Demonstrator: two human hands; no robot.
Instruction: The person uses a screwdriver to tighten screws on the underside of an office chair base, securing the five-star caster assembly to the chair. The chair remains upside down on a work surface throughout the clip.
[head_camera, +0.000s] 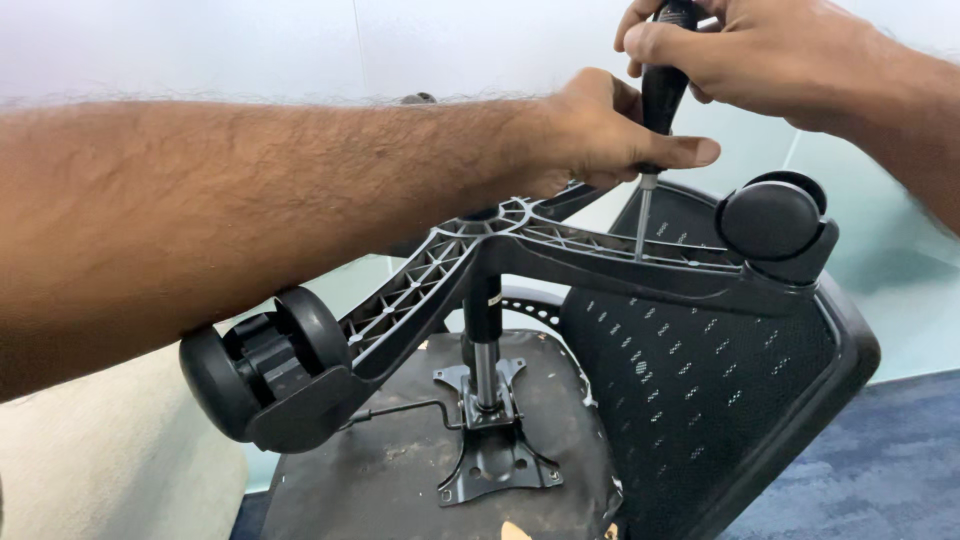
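Against a pale glass wall, the black-handled screwdriver (662, 90) is gripped by right hand (760, 55) fingers and pinched by left hand (600, 135) fingers; its shaft should be kept upright over the black plastic chair base (560, 245).

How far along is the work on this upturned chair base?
Done: the chair lies upturned, star base up, casters on.

In hand: the right hand grips the black screwdriver handle; the left hand steadies it lower down. The tip points into a base arm.

Left: base and gas column sit joined to the seat plate; nothing looks removed.
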